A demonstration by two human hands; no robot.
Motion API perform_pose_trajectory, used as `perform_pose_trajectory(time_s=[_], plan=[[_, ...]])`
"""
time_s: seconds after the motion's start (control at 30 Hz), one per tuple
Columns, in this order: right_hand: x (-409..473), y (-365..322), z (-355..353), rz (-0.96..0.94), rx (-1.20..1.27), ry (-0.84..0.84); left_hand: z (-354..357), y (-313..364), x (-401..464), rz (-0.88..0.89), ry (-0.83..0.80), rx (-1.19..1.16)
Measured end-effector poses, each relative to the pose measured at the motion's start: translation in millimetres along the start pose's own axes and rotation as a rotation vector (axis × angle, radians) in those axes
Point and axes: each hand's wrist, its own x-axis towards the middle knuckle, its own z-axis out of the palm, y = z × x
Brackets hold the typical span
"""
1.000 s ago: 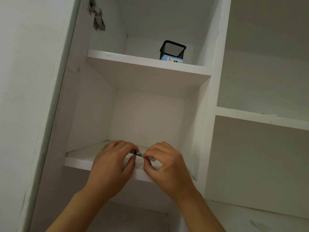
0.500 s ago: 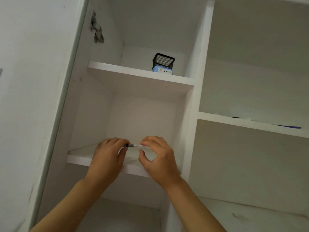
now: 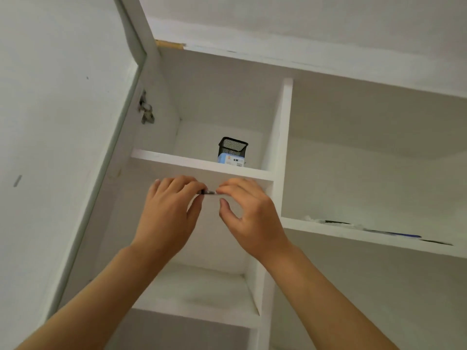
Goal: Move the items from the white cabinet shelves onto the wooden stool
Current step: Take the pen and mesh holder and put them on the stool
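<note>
The tall white laminate cabinet (image 3: 283, 152) dwarfs everything; a black mesh pen holder (image 3: 232, 151) waits on its upper shelf. Left hand (image 3: 169, 213) and right hand (image 3: 249, 215) pinch a thin dark pen (image 3: 208, 192) end-to-end. Probably safer carried one-handed, level, down to the unseen stool.

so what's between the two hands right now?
Head view: a thin dark pen-like item, pinched between the left hand and the right hand, just below the black mesh holder.

Both arms are reaching up; left hand (image 3: 168, 213) and right hand (image 3: 249, 218) are pinching, fingertips nearly meeting.
</note>
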Motion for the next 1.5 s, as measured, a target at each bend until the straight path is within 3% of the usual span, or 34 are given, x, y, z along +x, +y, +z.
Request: perform_pose_trajectory(time_s=[0.2,0.37,0.53,0.73,1.03,1.5], plan=[[45,38,-16,-0.02,-0.063,0.014,12,-4,52,0.03,0.066,0.0],[76,69,-11,0.133,-0.115,0.02,24,-25,83,0.081,0.077,0.061],[107,94,5,0.242,-0.118,-0.125,50,-47,98,-0.033,0.095,0.096],[131,118,31,0.307,-0.133,-0.247,63,-53,91,0.057,0.246,0.118],[148,131,54,0.389,-0.104,-0.374,73,-55,91,0.017,0.382,-0.029],[146,132,53,0.322,0.008,-0.268,74,-52,90,-0.006,0.385,-0.073]])
